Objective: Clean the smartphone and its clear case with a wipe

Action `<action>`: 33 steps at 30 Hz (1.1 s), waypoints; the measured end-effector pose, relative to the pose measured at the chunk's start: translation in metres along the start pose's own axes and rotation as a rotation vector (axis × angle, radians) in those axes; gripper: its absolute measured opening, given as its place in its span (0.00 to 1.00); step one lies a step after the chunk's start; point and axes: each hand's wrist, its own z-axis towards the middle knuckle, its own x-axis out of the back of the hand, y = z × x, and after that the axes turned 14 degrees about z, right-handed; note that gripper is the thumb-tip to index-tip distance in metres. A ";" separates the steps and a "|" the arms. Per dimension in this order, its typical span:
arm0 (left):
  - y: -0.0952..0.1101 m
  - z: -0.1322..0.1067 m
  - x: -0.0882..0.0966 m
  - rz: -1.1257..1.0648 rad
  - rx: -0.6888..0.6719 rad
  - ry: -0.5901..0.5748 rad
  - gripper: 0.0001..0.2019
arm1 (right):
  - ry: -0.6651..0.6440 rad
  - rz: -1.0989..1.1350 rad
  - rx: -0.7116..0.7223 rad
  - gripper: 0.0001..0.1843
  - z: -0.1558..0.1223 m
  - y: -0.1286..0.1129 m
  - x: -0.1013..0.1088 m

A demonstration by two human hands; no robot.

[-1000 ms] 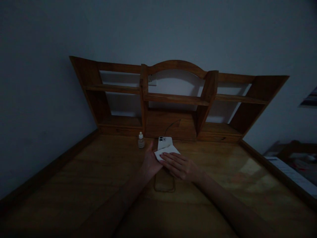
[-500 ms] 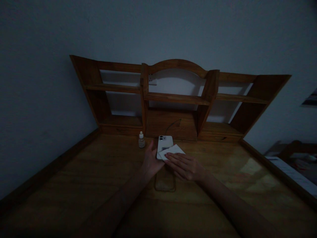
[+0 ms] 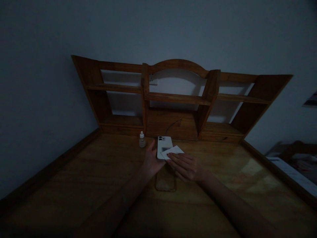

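Observation:
A white smartphone (image 3: 164, 142) is held above the desk, its camera side facing up and a grey patch showing on its back. My left hand (image 3: 151, 161) grips it from the left and below, thumb up along the edge and the other fingers hidden underneath. My right hand (image 3: 183, 165) presses a folded white wipe (image 3: 176, 149) against the lower part of the phone's back, fingers laid over the wipe. Below the hands, a clear phone case (image 3: 165, 182) lies on the desk. Left of the phone stands a small dropper bottle (image 3: 142, 141) with a white cap.
The wooden desk (image 3: 104, 185) has raised side edges. At its back stands a wooden shelf unit (image 3: 173, 124) against the wall. A power socket (image 3: 153, 81) shows behind the shelf. Beyond the right edge is a white surface (image 3: 289, 170). The room is dim.
The right hand and wipe have shifted slightly right on the phone's back, uncovering more of the grey patch. My left hand still holds the phone.

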 end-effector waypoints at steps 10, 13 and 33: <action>-0.012 -0.003 -0.017 0.010 0.165 0.147 0.20 | -0.034 0.068 -0.069 0.26 0.001 -0.003 -0.015; -0.017 -0.002 -0.019 0.029 0.218 0.162 0.19 | -0.044 0.104 -0.096 0.27 0.005 -0.004 -0.014; -0.004 -0.005 -0.016 -0.032 0.051 0.171 0.27 | -0.047 0.117 -0.189 0.31 0.002 0.003 -0.007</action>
